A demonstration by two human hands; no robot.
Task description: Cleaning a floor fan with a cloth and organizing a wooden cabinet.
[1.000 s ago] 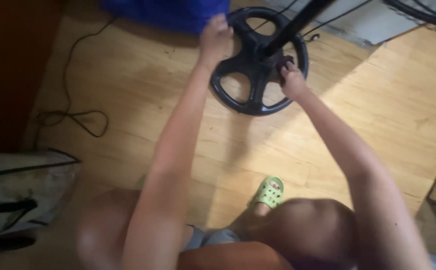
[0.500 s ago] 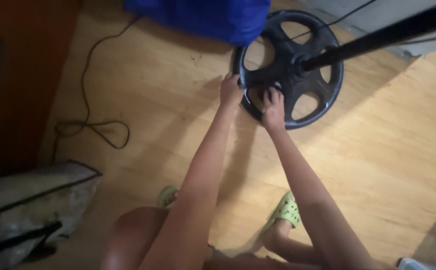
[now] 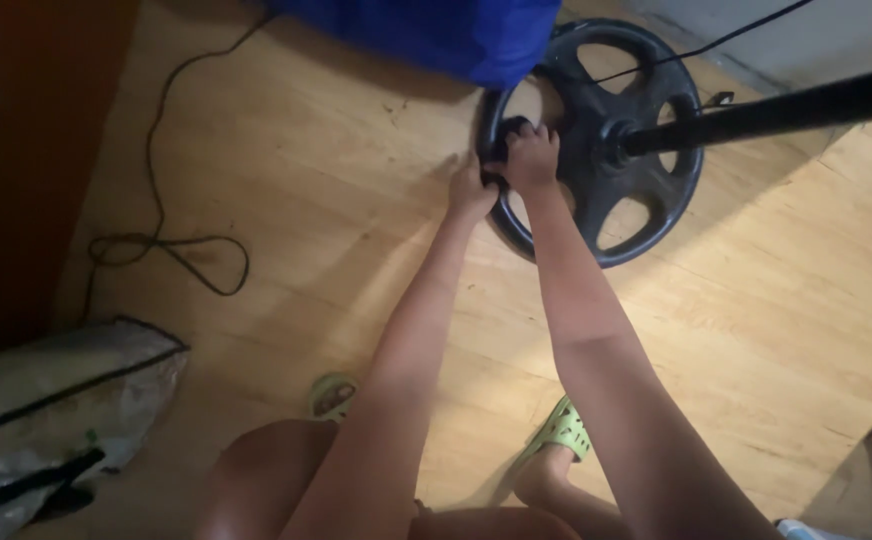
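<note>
Both hands work the round black stand base [image 3: 646, 190]; my right hand [image 3: 531, 158] pinches a dark cloth; left hand [image 3: 471, 190] grips the near-left rim; wiping looks unfinished.

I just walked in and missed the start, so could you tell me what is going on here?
A person is crouching on a wooden floor, both hands on the rim of a round black stand base. The left hand is at its outer edge, and the right hand is closed around the rim beside a spoke. A black pole rises from the hub. A blue cloth lies just behind.
</note>
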